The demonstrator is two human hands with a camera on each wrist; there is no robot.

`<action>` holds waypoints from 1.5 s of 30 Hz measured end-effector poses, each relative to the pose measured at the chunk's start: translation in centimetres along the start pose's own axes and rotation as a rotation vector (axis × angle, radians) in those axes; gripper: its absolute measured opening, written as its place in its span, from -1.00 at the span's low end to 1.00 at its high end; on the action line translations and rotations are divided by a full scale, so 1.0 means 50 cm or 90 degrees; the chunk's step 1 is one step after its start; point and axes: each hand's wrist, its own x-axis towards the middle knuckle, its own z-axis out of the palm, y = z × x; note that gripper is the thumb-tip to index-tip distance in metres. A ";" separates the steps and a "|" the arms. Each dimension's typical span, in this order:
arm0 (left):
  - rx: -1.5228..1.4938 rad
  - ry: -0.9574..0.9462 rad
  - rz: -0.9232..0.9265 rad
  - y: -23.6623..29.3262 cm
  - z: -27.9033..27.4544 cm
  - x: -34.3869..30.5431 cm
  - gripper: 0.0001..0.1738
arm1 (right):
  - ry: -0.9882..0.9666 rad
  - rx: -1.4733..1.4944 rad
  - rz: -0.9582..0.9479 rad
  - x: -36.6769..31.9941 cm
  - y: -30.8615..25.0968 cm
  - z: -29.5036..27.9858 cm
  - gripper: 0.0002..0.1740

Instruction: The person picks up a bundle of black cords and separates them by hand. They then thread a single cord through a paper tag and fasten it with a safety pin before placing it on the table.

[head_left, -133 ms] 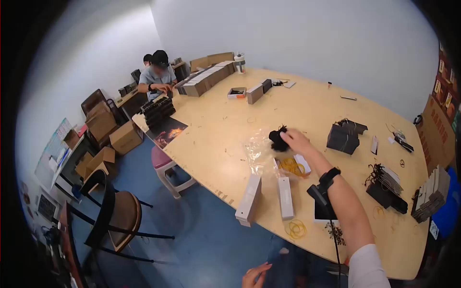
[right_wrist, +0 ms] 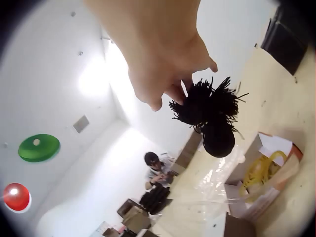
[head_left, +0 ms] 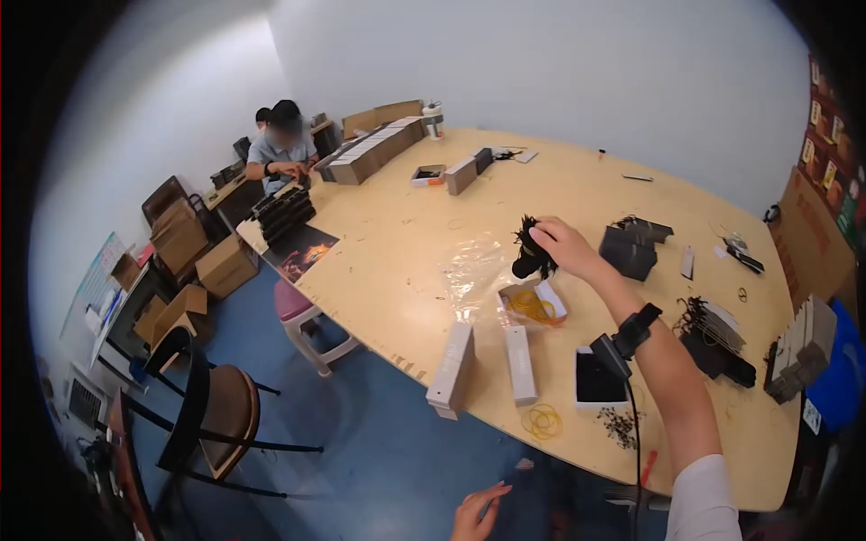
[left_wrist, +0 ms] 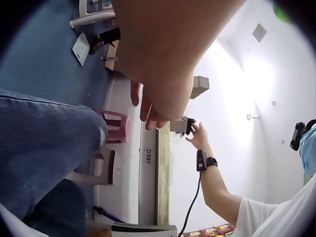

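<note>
Above the middle of the table, my right hand (head_left: 566,248) holds a bundle of black cords (head_left: 534,254) by its upper part. In the right wrist view the bundle (right_wrist: 210,111) has many loose ends spraying out at the top and a rounded lower end. Right below it lie a clear plastic bag (head_left: 473,270) and a small open box (head_left: 561,316) of yellow rubber bands (head_left: 530,305). My left hand (head_left: 481,512) hangs in front of the table's edge, holding nothing, its fingers (left_wrist: 145,107) loosely extended.
Two long white boxes (head_left: 451,371) (head_left: 521,365) stand at the near edge. An open box with black contents (head_left: 600,377) sits under my right forearm. Dark card stacks (head_left: 629,252) and corded bundles (head_left: 713,347) lie rightward. Another person (head_left: 284,149) works at the far left.
My right hand has lifted the black bundle up and away from the plastic bag, and the bundle hangs more upright. The head view has shifted slightly to the right.
</note>
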 end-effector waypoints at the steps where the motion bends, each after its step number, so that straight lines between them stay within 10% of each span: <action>1: 0.011 0.005 0.020 0.014 0.019 0.001 -0.60 | 0.025 0.011 -0.059 -0.025 -0.015 -0.044 -0.58; 9: 0.145 -0.085 0.226 0.133 0.090 0.081 -0.71 | -0.003 0.115 -0.095 -0.328 -0.244 -0.354 -0.69; 12: -0.072 -0.184 0.131 0.173 0.146 0.089 -0.62 | -0.104 0.104 -0.132 -0.456 -0.275 -0.397 -0.72; 15: -0.548 -0.442 -0.002 0.247 0.212 0.086 0.01 | -0.188 0.186 -0.065 -0.577 -0.272 -0.400 -0.71; 17: -0.658 -0.548 -0.107 0.277 0.241 0.068 -0.06 | -0.220 0.254 0.009 -0.644 -0.249 -0.390 -0.70; 21: -0.549 -0.487 -0.263 0.288 0.279 0.044 -0.42 | 0.000 0.155 0.060 -0.752 -0.227 -0.344 -0.71; 23: -0.522 -0.467 -0.272 0.290 0.291 0.045 -0.47 | 0.145 -0.176 -0.122 -0.801 -0.206 -0.339 -0.72; 45: -0.258 -0.376 -0.264 0.300 0.347 0.048 -0.66 | 0.052 -0.213 -0.117 -0.808 -0.155 -0.306 -0.80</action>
